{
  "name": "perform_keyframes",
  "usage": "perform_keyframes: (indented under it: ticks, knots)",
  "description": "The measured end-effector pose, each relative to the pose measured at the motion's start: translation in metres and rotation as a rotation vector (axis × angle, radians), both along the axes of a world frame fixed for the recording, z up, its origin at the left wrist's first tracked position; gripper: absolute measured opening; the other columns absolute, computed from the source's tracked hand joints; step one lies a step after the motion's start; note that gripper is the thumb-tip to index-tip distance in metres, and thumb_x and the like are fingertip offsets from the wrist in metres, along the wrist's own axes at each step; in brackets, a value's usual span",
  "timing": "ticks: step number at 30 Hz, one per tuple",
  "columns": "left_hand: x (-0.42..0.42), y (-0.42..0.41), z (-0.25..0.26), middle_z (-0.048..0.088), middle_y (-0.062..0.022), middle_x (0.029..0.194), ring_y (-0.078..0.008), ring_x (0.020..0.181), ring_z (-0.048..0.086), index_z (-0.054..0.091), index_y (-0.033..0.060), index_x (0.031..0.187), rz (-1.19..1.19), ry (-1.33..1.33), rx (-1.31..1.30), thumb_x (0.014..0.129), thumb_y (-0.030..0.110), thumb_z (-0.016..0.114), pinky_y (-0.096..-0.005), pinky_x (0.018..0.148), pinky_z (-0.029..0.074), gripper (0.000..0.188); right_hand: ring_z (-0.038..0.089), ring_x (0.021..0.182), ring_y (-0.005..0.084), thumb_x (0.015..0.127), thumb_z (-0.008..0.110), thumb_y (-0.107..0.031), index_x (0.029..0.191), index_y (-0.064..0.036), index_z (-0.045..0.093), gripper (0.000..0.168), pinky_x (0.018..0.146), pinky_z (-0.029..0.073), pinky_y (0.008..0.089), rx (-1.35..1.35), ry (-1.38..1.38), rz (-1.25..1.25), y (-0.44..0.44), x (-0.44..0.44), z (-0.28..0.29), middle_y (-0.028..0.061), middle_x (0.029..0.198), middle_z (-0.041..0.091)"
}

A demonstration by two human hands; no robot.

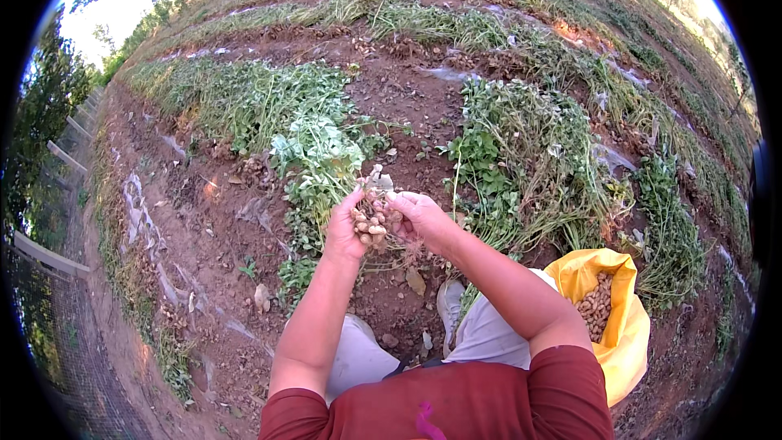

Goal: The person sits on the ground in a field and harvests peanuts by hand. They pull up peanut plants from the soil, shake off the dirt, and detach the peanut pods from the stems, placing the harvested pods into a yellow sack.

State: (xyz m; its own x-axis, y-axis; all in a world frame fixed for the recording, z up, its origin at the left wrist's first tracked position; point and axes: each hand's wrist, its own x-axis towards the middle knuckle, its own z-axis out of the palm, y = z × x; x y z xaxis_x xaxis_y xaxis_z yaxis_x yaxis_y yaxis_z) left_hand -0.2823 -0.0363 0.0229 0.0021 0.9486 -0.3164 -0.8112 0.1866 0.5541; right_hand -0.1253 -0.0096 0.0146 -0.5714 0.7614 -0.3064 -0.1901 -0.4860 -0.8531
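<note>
My left hand point(347, 229) is closed on a cluster of peanut pods point(370, 223) at the root end of a pulled peanut plant. My right hand point(421, 217) pinches the same cluster from the other side, thumb and forefinger near its top. A scrap of pale plastic film or a dry leaf point(381, 179) sticks up just above the thumbs. Thin roots point(415, 252) hang below my right hand. Leafy green peanut vines point(317, 156) lie behind my left hand. To the right of my right forearm stands an open yellow sack point(626, 324) with loose peanuts point(595, 305) inside.
Heaps of uprooted peanut vines point(525, 153) lie in rows across reddish soil point(403, 98). Torn plastic film point(137, 211) trails over the ground at left. A mesh fence with pale posts point(52, 256) runs along the far left. My shoe point(451, 305) rests on the soil below my hands.
</note>
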Motion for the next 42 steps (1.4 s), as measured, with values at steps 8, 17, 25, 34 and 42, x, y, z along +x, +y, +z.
perform_keyframes:
  ticks: [8, 17, 25, 34, 42]
  knots:
    - [0.004, -0.001, -0.017, 0.057, -0.0062, 0.07, -0.0197, 0.061, 0.058, 0.054, 0.0069, 0.083, 0.037, 0.019, -0.124, 0.088, 0.022, 0.058, -0.0331, 0.052, 0.051, 0.016, 0.047, 0.052, 0.0098, 0.083, 0.065, -0.027, 0.073, -0.003, 0.058, 0.028, 0.048, 0.041, 0.0285, 0.371, -0.524, -0.586, 0.044, 0.014, -0.041, 0.0014, 0.06, 0.054]
    - [-0.026, 0.014, -0.039, 0.063, -0.0098, 0.079, -0.0224, 0.071, 0.064, 0.055, 0.0066, 0.089, 0.186, 0.167, -0.057, 0.092, 0.04, 0.052, -0.0351, 0.058, 0.055, 0.033, 0.046, 0.042, 0.0046, 0.092, 0.053, -0.014, 0.094, -0.005, 0.059, 0.011, 0.035, 0.034, 0.0172, 0.192, -0.015, -0.313, 0.015, 0.032, 0.039, 0.0001, 0.065, 0.058]
    - [-0.008, 0.015, -0.03, 0.066, -0.0076, 0.094, -0.0193, 0.083, 0.064, 0.057, 0.0038, 0.105, 0.208, 0.369, 0.067, 0.09, 0.044, 0.055, -0.0346, 0.071, 0.052, 0.043, 0.041, 0.046, 0.0047, 0.091, 0.057, -0.031, 0.092, -0.004, 0.059, 0.028, 0.04, 0.032, 0.0218, 0.2, -0.188, -0.155, -0.011, 0.002, 0.012, -0.0048, 0.057, 0.045]
    - [0.014, 0.009, -0.019, 0.061, -0.0052, 0.103, -0.0153, 0.089, 0.06, 0.054, 0.0034, 0.11, 0.29, 0.458, 0.246, 0.087, 0.021, 0.064, -0.0321, 0.074, 0.05, 0.031, 0.04, 0.037, 0.0054, 0.088, 0.06, -0.037, 0.087, -0.004, 0.057, 0.033, 0.033, 0.029, 0.0222, 0.126, -0.199, -0.014, -0.005, -0.001, 0.015, -0.0041, 0.052, 0.044]
    - [0.013, 0.011, -0.032, 0.063, -0.0051, 0.087, -0.0143, 0.071, 0.061, 0.055, 0.0022, 0.103, 0.358, 0.374, 0.05, 0.09, 0.02, 0.059, -0.0286, 0.06, 0.051, 0.023, 0.038, 0.037, 0.0057, 0.09, 0.057, -0.038, 0.093, -0.002, 0.053, 0.036, 0.033, 0.03, 0.0217, 0.195, -0.267, 0.108, -0.012, -0.008, 0.021, -0.0035, 0.051, 0.042]
